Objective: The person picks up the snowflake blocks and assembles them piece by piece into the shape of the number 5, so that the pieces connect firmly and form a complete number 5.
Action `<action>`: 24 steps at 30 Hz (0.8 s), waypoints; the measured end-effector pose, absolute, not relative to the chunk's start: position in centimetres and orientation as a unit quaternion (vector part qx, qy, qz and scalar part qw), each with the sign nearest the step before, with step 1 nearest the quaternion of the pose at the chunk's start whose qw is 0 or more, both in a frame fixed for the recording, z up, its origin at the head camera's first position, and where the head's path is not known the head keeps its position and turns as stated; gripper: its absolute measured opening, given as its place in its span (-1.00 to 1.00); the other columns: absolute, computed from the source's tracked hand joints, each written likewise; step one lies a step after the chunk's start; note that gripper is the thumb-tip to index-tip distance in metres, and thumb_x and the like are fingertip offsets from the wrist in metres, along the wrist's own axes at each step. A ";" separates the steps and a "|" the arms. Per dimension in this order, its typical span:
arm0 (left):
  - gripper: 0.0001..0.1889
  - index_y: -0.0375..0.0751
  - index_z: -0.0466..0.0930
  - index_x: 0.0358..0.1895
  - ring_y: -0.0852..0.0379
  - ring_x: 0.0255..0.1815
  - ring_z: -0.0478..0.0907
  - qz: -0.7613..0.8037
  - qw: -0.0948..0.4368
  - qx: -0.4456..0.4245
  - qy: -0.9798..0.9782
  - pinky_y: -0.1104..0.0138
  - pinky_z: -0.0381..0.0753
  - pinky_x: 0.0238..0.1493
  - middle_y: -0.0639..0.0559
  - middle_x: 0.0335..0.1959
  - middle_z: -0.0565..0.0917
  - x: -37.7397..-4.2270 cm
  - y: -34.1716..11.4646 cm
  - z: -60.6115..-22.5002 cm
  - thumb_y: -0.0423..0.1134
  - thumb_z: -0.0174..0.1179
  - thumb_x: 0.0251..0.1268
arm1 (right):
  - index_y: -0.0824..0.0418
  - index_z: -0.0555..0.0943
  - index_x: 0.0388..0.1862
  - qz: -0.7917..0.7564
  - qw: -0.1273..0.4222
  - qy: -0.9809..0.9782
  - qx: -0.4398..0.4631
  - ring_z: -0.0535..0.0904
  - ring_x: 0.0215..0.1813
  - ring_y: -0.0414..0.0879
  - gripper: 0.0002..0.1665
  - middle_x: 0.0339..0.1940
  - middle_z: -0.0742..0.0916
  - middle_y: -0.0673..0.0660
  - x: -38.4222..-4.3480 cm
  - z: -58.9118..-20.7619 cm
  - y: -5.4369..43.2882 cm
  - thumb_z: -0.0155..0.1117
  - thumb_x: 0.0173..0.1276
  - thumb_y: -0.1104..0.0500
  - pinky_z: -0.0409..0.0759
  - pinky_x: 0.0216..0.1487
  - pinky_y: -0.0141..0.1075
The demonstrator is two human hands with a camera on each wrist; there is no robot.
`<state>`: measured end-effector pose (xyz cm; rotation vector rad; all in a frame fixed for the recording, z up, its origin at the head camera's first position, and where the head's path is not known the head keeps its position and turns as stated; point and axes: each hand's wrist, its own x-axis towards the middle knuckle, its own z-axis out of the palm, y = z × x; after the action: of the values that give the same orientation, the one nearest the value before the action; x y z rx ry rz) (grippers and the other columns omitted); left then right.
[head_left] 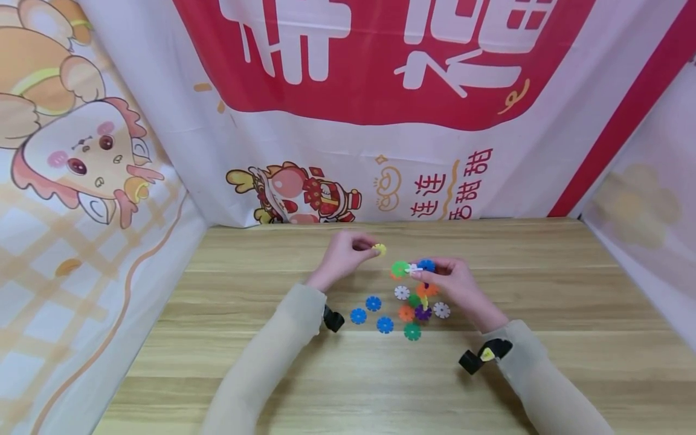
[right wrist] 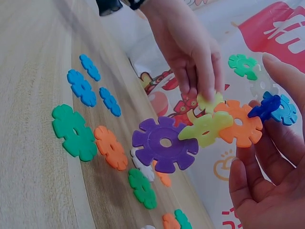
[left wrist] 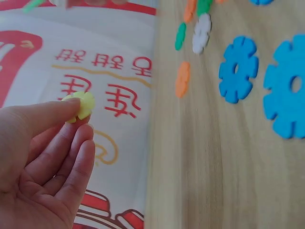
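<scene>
Out over the table, my left hand [head_left: 342, 258] pinches a yellow notched plastic disc [left wrist: 86, 106] between thumb and fingertips. My right hand [head_left: 459, 285] holds a chain of the same slotted discs joined together. In the right wrist view the chain has a purple disc [right wrist: 150, 149] at its low end, then a yellow disc [right wrist: 217, 124], an orange disc [right wrist: 245, 131] and blue discs [right wrist: 288, 112]. A whitish disc [right wrist: 259, 85] and a green disc [right wrist: 237, 67] extend past the blue ones. The left hand's yellow disc overlaps the chain in that view.
Loose discs lie on the wooden table [head_left: 244, 338]: blue ones [head_left: 358, 321] at left, a green one [head_left: 412, 336] nearest, white [head_left: 441, 315] and orange ones [head_left: 405, 316] below the right hand. Printed cloth [head_left: 348, 121] hangs along the back.
</scene>
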<state>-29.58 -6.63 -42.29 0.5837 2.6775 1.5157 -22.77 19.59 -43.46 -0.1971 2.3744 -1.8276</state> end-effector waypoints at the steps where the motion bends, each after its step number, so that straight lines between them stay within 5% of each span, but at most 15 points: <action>1: -0.85 -0.11 0.78 -0.10 0.20 -0.24 0.66 0.488 0.005 0.186 0.853 0.31 0.66 -0.18 0.16 -0.27 0.74 -29.2 -6.8 -42.2 -0.23 0.44 0.30 | 0.26 0.71 0.10 -0.607 0.069 0.789 -0.066 0.57 -0.08 0.07 -0.48 -0.12 0.75 0.16 -22.8 -43.5 19.6 0.50 0.33 -0.07 0.58 -0.04 -0.20; 10: -0.86 -0.09 0.76 -0.10 0.07 -0.25 0.71 0.539 0.039 0.170 0.824 0.22 0.69 -0.20 0.15 -0.32 0.76 -25.8 -7.3 -41.9 -0.19 0.41 0.34 | 0.28 0.71 0.08 -0.608 0.068 0.788 -0.063 0.56 -0.07 0.07 -0.48 -0.12 0.74 0.17 -22.7 -43.4 19.7 0.50 0.32 -0.07 0.56 -0.02 -0.19; 24: -0.92 -0.02 0.76 -0.18 0.12 -0.23 0.69 0.560 0.016 0.179 0.809 0.23 0.69 -0.15 0.20 -0.27 0.76 -23.0 -7.3 -41.6 -0.19 0.42 0.33 | 0.28 0.72 0.06 -0.606 0.066 0.789 -0.071 0.55 -0.10 0.06 -0.50 -0.15 0.75 0.16 -22.9 -43.7 19.7 0.50 0.33 -0.06 0.56 -0.03 -0.19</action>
<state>-22.97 -7.26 -41.60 0.5555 2.5159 1.7402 -22.90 19.72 -43.72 -0.2154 2.3808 -1.8290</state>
